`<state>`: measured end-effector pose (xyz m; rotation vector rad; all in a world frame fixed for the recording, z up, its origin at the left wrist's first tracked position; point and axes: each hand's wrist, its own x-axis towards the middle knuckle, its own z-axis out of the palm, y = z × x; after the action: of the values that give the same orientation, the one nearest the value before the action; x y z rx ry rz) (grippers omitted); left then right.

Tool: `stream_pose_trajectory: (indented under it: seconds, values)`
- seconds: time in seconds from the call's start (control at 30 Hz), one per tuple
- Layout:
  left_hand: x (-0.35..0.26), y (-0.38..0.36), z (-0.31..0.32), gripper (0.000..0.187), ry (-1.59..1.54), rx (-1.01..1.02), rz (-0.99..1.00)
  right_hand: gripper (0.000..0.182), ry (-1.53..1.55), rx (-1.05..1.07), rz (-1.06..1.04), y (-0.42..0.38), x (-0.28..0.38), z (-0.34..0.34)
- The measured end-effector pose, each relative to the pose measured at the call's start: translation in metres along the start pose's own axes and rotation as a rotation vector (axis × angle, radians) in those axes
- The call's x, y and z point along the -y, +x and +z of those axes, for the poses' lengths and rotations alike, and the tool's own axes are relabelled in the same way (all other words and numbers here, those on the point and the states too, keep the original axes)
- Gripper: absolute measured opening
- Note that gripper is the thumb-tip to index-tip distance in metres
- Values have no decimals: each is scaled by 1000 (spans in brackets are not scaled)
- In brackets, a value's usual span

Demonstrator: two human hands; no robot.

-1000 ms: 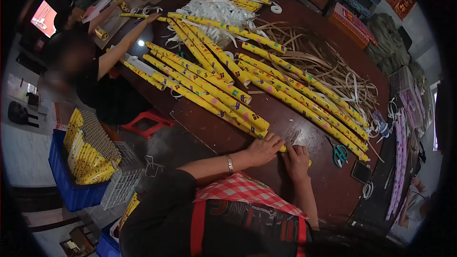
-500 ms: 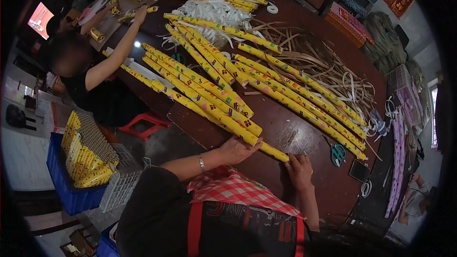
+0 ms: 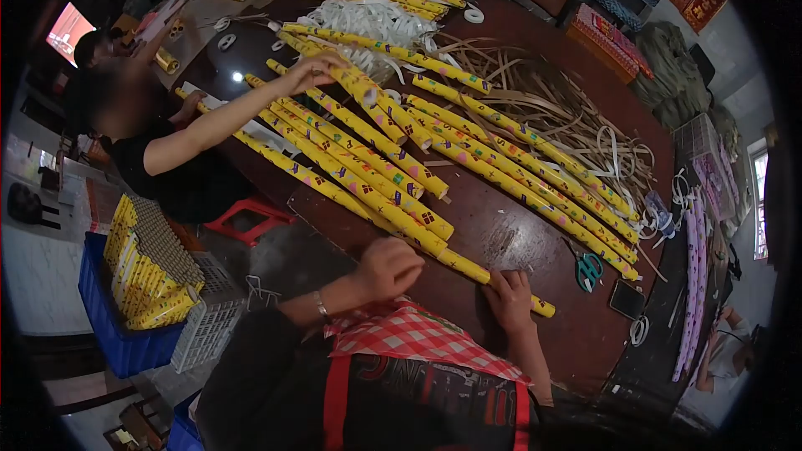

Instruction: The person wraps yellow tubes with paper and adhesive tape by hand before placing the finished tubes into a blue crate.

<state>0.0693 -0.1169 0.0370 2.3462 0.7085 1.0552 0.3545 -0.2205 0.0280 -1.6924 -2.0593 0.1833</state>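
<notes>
Left of the teal-handled metal scissors [image 3: 588, 271], the right hand [image 3: 509, 296] closes its fingers round a slim yellow patterned tube [image 3: 465, 266], apparently steadying it, while farther left the left hand [image 3: 389, 269] curls, whether empty I cannot tell.

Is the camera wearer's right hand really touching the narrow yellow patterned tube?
Touching. The head view shows the right hand lying across the narrow yellow patterned tube, which emerges on both sides, with no gap visible.
</notes>
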Motion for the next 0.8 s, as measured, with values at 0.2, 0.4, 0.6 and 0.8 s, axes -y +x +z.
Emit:
stream_pose_trajectory:
  seconds: [0.2,0.4,0.6,0.8]
  values:
    - [52,12,-52,47,515,-52,-213,38,42,-15,7,-6,-6,6]
    - [77,23,-50,53,577,92,-35,43,-11,12,7,0,7,-7]
    - [41,46,-24,47,376,177,175,46,-35,-201,-45,13,30,-43]
    - [12,81,25,49,204,248,311,49,-375,227,110,59,73,-81]
